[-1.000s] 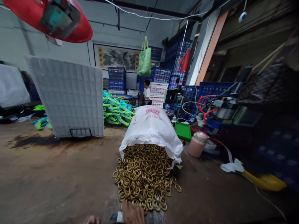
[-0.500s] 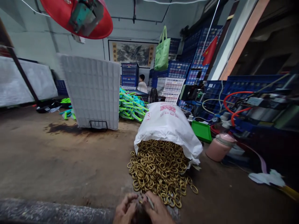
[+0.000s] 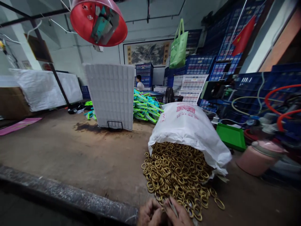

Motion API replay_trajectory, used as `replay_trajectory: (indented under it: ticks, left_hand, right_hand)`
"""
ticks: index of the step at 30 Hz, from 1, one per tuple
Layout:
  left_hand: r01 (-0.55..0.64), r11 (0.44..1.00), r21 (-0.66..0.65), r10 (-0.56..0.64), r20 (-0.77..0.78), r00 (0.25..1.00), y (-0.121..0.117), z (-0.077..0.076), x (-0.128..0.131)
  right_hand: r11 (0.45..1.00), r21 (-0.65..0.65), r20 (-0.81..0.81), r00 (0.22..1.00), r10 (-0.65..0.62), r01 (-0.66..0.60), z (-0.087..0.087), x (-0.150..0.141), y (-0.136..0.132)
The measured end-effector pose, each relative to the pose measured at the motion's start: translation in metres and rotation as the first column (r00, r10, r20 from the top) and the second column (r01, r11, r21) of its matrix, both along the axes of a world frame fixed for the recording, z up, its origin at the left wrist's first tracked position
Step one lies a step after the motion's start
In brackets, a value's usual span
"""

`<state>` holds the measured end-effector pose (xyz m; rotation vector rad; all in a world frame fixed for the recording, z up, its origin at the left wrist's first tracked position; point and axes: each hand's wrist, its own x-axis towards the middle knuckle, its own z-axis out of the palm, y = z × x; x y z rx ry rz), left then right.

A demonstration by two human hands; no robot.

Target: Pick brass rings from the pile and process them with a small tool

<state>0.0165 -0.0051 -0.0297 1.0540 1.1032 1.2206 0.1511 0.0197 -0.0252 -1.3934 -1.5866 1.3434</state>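
Both hands are low in the view, close together at the near edge of the ring pile. My left hand point(image 3: 149, 212) is closed with its fingers curled; what it pinches, if anything, is hidden. My right hand point(image 3: 179, 214) grips a thin, pointed metal tool point(image 3: 173, 207), whose exact kind is too small to make out. Just beyond the hands, a heap of brass-coloured rings point(image 3: 176, 171) spills from the mouth of a white woven sack point(image 3: 188, 125) lying on its side. A loose ring point(image 3: 219, 203) lies right of the heap.
The brown tabletop point(image 3: 94, 160) ends at a worn front edge point(image 3: 70, 191). A white panel point(image 3: 111, 97) stands behind, beside green and blue plastic pieces point(image 3: 147, 108). On the right are a green tray point(image 3: 230, 136) and pink container point(image 3: 260, 157). A red lamp shade point(image 3: 80, 22) hangs overhead. A person point(image 3: 140, 84) is far back.
The view has swung left, so the sack, rings and hands appear farther right. My hands stay together by the rings, with the thin metal tool still in my right hand.
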Motion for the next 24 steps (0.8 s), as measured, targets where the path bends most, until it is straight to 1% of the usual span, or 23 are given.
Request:
replay_trajectory:
  ticks: [3, 4, 5, 8, 11, 14, 17, 21, 24]
  left_hand:
    - [0.063, 0.998, 0.001, -0.063, 0.037, 0.997, -0.006, 0.015, 0.004]
    - [0.047, 0.999, 0.013, -0.048, 0.028, 0.998, -0.009, 0.021, 0.005]
    - [0.036, 0.999, -0.003, -0.036, 0.026, 0.999, -0.011, 0.027, 0.006]
    - [0.108, 0.982, -0.156, -0.097, 0.075, 0.992, -0.014, 0.039, 0.008]
    - [0.151, 0.968, -0.202, -0.130, 0.113, 0.985, -0.016, 0.042, 0.010]
    - [0.178, 0.957, -0.230, -0.153, 0.125, 0.980, -0.019, 0.042, 0.011]
    - [0.182, 0.953, -0.241, -0.153, 0.133, 0.979, -0.020, 0.042, 0.012]
    - [0.204, 0.951, -0.232, -0.191, 0.076, 0.979, -0.022, 0.046, 0.014]
    - [0.198, 0.953, -0.229, -0.199, 0.019, 0.980, -0.022, 0.049, 0.016]
  right_hand:
    - [1.000, 0.003, -0.053, 0.999, 0.011, -0.011, 0.008, -0.001, 0.000]
    - [1.000, 0.011, -0.068, 0.998, 0.006, -0.005, 0.012, -0.001, -0.001]
    - [1.000, 0.021, -0.073, 0.997, -0.021, 0.022, 0.016, 0.000, -0.002]
    - [1.000, -0.003, -0.104, 0.994, -0.026, 0.026, 0.025, 0.003, -0.006]
    - [0.999, -0.032, -0.129, 0.992, -0.013, 0.009, 0.029, 0.008, -0.010]
    - [1.000, -0.023, -0.152, 0.988, -0.012, 0.009, 0.031, 0.011, -0.014]
    - [1.000, -0.002, -0.157, 0.987, -0.014, 0.014, 0.033, 0.012, -0.016]
    - [0.997, 0.077, -0.099, 0.995, -0.013, 0.020, 0.035, 0.013, -0.018]
    - [0.993, 0.120, -0.046, 0.999, -0.012, 0.017, 0.033, 0.015, -0.019]
